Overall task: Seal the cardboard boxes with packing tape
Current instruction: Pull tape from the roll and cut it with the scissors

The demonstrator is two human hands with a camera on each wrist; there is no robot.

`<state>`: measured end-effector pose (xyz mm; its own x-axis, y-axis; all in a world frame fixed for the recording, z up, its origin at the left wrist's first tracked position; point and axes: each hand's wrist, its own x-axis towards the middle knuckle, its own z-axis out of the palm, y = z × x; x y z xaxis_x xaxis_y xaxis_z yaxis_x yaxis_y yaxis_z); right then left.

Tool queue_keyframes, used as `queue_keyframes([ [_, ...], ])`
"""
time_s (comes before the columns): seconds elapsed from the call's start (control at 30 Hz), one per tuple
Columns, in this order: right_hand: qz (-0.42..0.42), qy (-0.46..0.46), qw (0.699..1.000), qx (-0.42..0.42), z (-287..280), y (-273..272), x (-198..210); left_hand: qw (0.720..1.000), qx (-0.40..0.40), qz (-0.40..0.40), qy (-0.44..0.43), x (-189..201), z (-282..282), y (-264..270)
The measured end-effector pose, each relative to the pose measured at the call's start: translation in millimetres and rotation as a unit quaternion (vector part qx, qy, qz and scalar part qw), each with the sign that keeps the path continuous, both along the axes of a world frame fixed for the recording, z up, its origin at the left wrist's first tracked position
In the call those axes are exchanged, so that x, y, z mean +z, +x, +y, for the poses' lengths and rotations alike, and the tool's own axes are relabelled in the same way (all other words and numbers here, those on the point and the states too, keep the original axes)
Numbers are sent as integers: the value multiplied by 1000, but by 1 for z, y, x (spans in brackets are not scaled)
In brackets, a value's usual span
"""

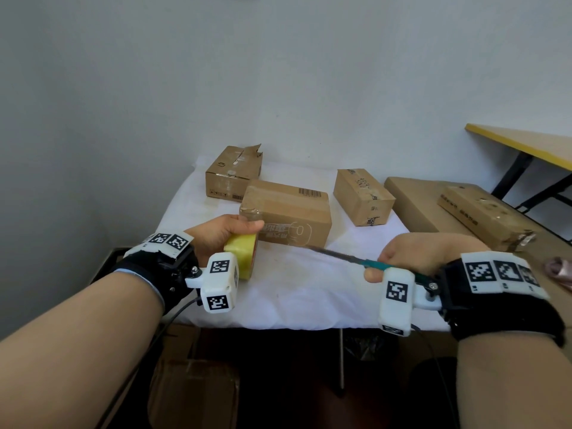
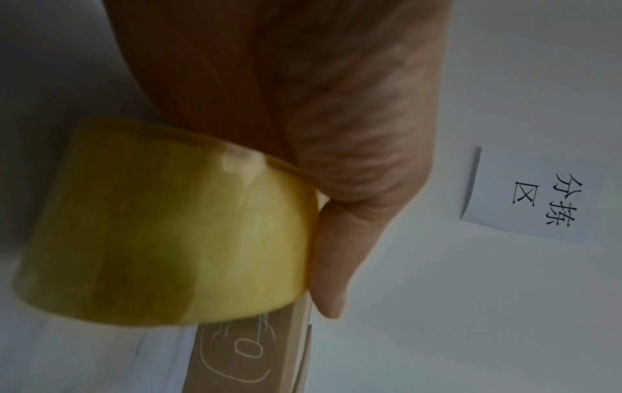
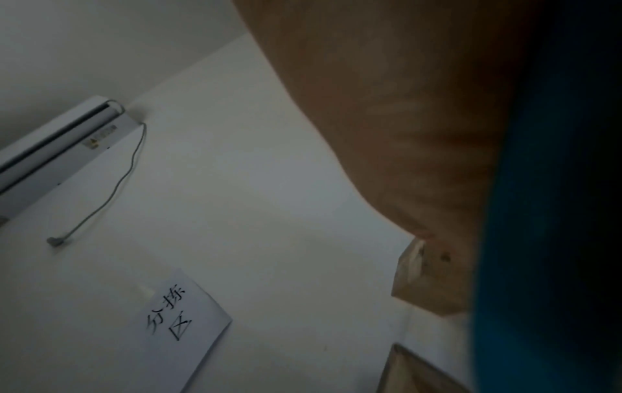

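On the white-covered table [image 1: 278,292], the near strip of cloth between the two hands lies bare up to the front edge, which runs left to right just beyond the wrists. The nearest box [image 1: 286,212] sits a little back from that strip, its long axis running left-right and slightly away to the right, its barcode on the top face toward the far right corner. Behind it to the left stands a box with a torn flap [image 1: 232,173], close to the wall; to the right a smaller box [image 1: 363,196] lies angled, its long axis running from far left to near right. Further right, flat cardboard pieces [image 1: 458,209] reach the table's right side.

The left hand [image 1: 216,233] grasps the yellow tape roll [image 1: 241,255], fingers curled over its top and the thumb along its side, just beside the near left corner of the nearest box; the roll stands on edge. The right hand [image 1: 424,255] is curled round a teal-handled tool [image 1: 365,262], probably a cutter, though its blade is blurred; its long axis points left and slightly away, toward the roll. A paper sign [image 2: 538,196] hangs on the wall.
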<state>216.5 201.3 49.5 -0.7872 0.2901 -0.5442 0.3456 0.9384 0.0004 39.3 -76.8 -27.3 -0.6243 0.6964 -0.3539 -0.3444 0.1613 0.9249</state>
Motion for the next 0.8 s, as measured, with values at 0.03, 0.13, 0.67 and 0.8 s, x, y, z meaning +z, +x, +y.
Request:
queue_keyframes([
  [0.03,27,-47,998,-27,-2,-1,-2,1000,-1,1,2,0,0,1],
  [0.13,92,-179,978,-63,-17,-15,-12,1000,5,0,11,5,0,9],
  [0.67,50,-232,971,-12,-33,-70,-22,998,56,9,22,-4,-5,5],
  [0.8,47,-216,975,-5,-40,-81,-25,998,49,4,29,-6,-4,1],
])
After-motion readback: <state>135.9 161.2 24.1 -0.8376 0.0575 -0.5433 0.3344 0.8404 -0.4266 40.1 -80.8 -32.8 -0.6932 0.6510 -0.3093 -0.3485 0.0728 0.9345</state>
